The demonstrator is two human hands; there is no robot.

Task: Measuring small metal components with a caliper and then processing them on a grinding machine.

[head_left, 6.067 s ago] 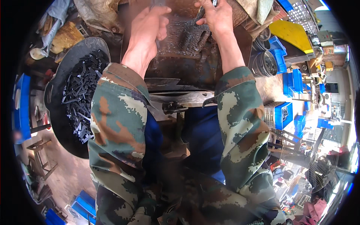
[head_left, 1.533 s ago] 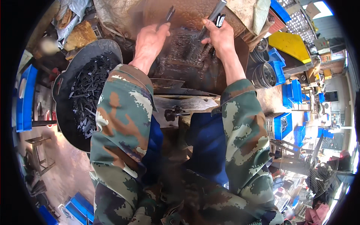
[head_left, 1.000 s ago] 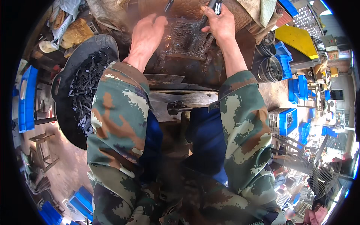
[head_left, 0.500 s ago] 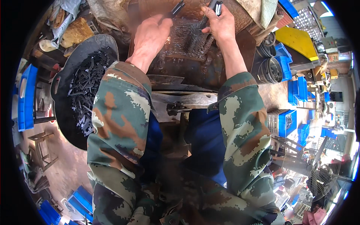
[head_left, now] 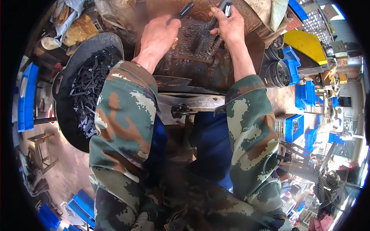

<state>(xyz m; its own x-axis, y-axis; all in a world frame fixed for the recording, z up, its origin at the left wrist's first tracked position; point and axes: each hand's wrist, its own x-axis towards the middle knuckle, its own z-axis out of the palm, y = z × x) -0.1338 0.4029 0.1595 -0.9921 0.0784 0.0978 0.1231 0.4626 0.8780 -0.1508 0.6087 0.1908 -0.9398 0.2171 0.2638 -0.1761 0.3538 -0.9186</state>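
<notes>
Above the table (head_left: 192, 72), toward its far edge, the left hand (head_left: 160, 35) grips a dark strip (head_left: 186, 9) by one end (presumably to leave the tip free); the right hand (head_left: 231, 25) grips a dark bar (head_left: 223, 5). Off the left edge, a black basin (head_left: 63, 111) holds loose pieces (head_left: 91, 81), apparently for reach.

The left arm (head_left: 123, 123) and right arm (head_left: 252, 123) reach up from the lower edge of the frame, 2 wrists (head_left: 146, 61) bare past the sleeves. At upper centre-left, the left hand (head_left: 158, 38) shows its back, fingers curled in. At upper centre-right, the right hand (head_left: 232, 29) is bent in a grip, thumb pointing up and left.
</notes>
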